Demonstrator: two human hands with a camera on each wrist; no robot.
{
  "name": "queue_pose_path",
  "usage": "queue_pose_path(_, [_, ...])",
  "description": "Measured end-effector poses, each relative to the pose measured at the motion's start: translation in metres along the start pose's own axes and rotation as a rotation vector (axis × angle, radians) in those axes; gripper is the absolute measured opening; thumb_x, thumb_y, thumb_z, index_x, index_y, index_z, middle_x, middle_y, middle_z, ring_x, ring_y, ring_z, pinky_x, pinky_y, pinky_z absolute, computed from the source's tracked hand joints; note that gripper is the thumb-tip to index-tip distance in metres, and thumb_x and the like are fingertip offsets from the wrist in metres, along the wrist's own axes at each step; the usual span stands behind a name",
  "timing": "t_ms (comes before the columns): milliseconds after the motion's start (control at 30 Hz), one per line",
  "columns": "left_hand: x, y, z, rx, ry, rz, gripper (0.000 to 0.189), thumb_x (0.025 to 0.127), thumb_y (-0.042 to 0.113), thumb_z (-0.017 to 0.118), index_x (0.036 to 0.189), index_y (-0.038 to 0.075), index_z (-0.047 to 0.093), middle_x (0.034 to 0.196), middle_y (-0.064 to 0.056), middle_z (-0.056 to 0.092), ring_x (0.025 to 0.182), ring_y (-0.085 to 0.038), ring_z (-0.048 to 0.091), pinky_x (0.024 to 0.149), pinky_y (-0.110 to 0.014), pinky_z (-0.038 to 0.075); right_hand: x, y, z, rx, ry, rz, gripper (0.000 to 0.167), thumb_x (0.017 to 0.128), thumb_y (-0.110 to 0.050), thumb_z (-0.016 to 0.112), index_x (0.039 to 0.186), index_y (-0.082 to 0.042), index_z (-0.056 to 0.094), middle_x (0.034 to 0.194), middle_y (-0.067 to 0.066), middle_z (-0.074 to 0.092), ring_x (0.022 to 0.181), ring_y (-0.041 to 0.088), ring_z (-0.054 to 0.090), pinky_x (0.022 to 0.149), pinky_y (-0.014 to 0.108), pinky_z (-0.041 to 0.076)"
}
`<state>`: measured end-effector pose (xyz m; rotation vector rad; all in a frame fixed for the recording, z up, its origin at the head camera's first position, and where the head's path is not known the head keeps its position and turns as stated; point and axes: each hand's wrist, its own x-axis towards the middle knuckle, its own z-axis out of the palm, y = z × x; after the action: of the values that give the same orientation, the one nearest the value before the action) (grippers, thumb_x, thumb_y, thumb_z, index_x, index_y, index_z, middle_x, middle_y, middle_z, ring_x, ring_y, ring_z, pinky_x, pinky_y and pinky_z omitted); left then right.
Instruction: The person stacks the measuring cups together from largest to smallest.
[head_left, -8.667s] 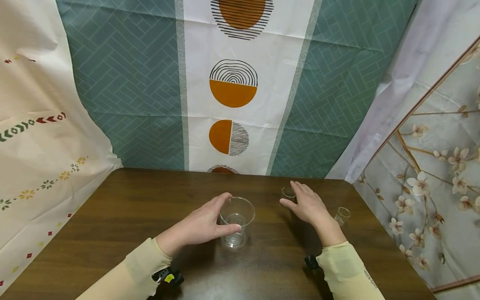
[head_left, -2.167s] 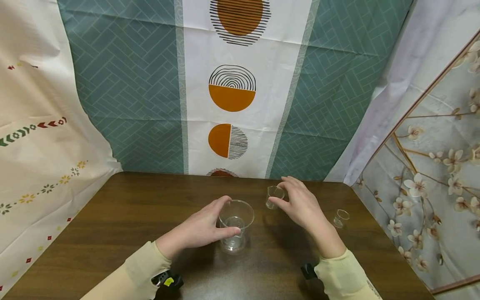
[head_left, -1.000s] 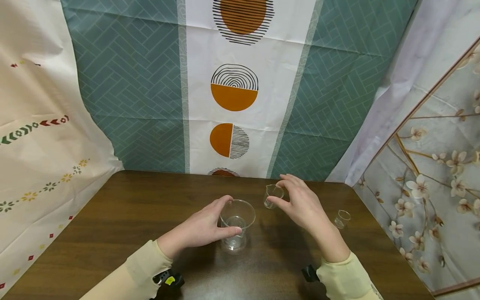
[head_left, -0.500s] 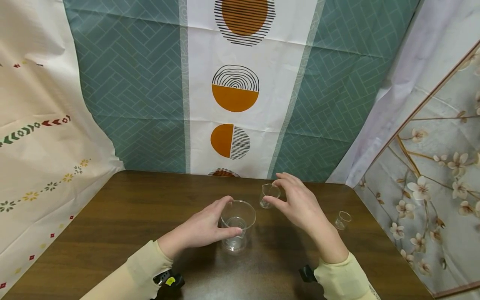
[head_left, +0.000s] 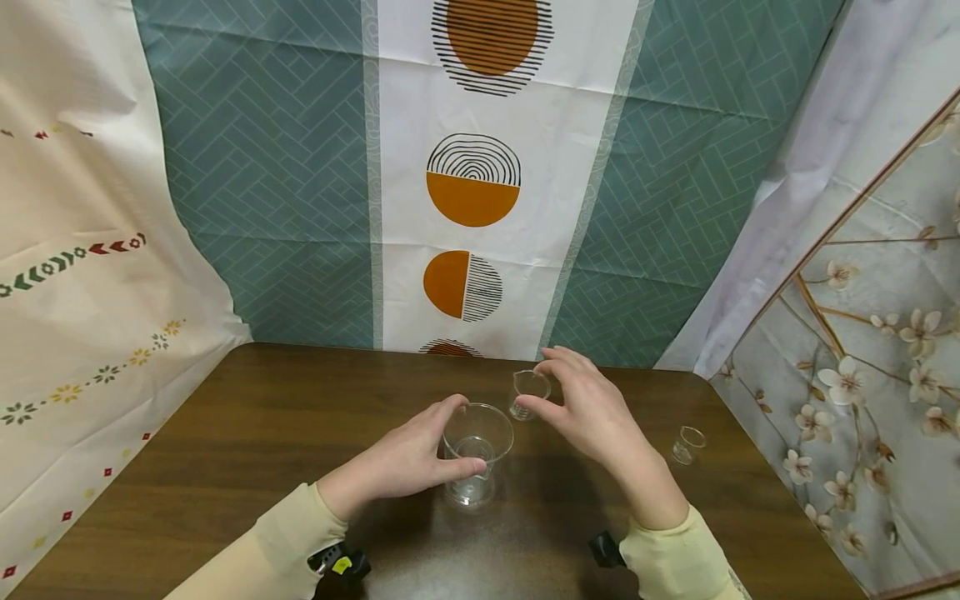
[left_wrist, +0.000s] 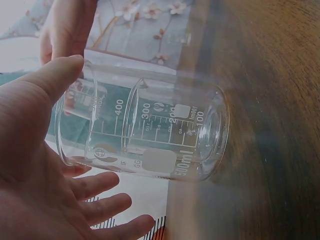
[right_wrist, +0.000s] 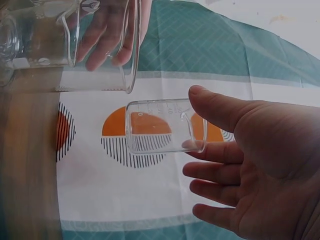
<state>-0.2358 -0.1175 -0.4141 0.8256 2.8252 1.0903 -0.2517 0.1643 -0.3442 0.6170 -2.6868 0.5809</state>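
"Four glass beakers, by my count. What does each hand have?"

"The left hand [head_left: 401,457] has thumb and forefinger round the rim of the large beaker [head_left: 480,435], which stands upright on the table [head_left: 300,417] with an inner beaker [left_wrist: 170,125] inside it. The right hand [head_left: 588,410] pinches the small beaker [right_wrist: 160,127] near its lip, thumb against forefinger, other fingers loose."

"Is that one resting on anything?"

"No, it hangs in the air at the right fingertips, near the left hand's beaker but apart from it. The fourth beaker [head_left: 687,445] sits untouched on the table, outward of the right wrist."

"Which step would you call this?"

"Nesting by size, I'd judge: one already inside, the third being carried. The next move seems to call for bringing it inward over the left hand's beaker, base down, then lowering it without knocking rims."

"And the materials?"

"Clear, thin-looking walls, straight cylinders with rounded rims and small pouring lips. White graduations and '500ml' mark the outer one beside the left palm. Under both hands, dark brown wood grain with a soft sheen; beyond them, creased cloth [head_left: 405,292] with orange and black-lined circles."
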Motion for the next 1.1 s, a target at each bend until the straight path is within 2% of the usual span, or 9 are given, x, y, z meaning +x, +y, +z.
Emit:
queue_pose_path(600, [0.001,-0.002,0.001,-0.009,-0.009,0.001,0.094,0.094,0.067,0.08,0.158,0.008,0.046,0.153,-0.012,0.057,0.132,-0.034,0.062,0.103,-0.056,0.053,0.003,-0.012,-0.001,0.019,0.006,-0.026,0.05,0.095,-0.043,0.088,0.125,-0.005,0.076,0.159,0.012,0.06,0.154,0.032,0.048,0.115,0.059,0.047])
queue_pose_path(800, [0.001,-0.001,0.001,-0.009,-0.007,-0.007,0.09,0.093,0.067,0.08,0.156,0.012,0.047,0.15,-0.01,0.059,0.128,-0.032,0.063,0.1,-0.053,0.054,0.003,-0.014,0.0,0.03,0.014,-0.037,0.05,0.095,-0.043,0.089,0.125,-0.005,0.075,0.158,0.012,0.061,0.154,0.032,0.048,0.115,0.059,0.047])
queue_pose_path(1100, [0.001,-0.001,0.0,-0.008,-0.015,-0.012,0.09,0.094,0.066,0.08,0.157,0.012,0.046,0.15,-0.009,0.058,0.127,-0.031,0.063,0.1,-0.053,0.054,0.002,-0.019,0.003,0.038,0.007,-0.051,0.048,0.095,-0.043,0.089,0.124,-0.007,0.076,0.157,0.01,0.062,0.155,0.031,0.047,0.115,0.059,0.047])
